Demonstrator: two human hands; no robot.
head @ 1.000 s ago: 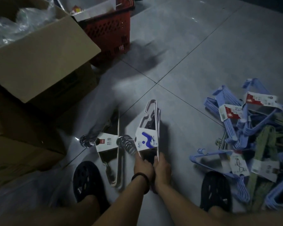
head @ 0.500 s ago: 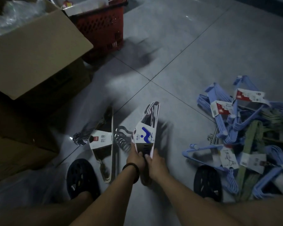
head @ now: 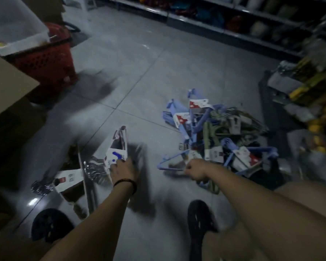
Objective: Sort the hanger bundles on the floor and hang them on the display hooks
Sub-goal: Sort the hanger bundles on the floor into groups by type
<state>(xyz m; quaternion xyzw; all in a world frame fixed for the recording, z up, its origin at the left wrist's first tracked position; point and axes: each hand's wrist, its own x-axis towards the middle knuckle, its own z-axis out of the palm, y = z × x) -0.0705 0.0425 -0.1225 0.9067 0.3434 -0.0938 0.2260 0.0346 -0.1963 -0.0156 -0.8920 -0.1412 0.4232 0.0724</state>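
A pale hanger bundle (head: pixel 119 146) with a white and blue label stands on edge on the floor, and my left hand (head: pixel 123 171) grips its near end. Left of it lies another pale bundle (head: pixel 72 178) with a white label and shiny metal hooks. A heap of blue and green hanger bundles (head: pixel 215 136) with red and white labels lies to the right. My right hand (head: pixel 195 170) is at the heap's near edge, fingers curled on a blue hanger bundle (head: pixel 169 162). The frame is blurred.
A red shopping basket (head: pixel 47 59) and an open cardboard box (head: pixel 6 87) stand at the left. Store shelves (head: pixel 224 19) run along the back, and goods are stacked at the right (head: pixel 309 87). My two dark shoes (head: pixel 199 219) rest on the grey tiled floor.
My right hand has left the pale bundle and moved right to the blue hanger at the heap's edge. My left hand keeps its hold. The view has swung up and right.
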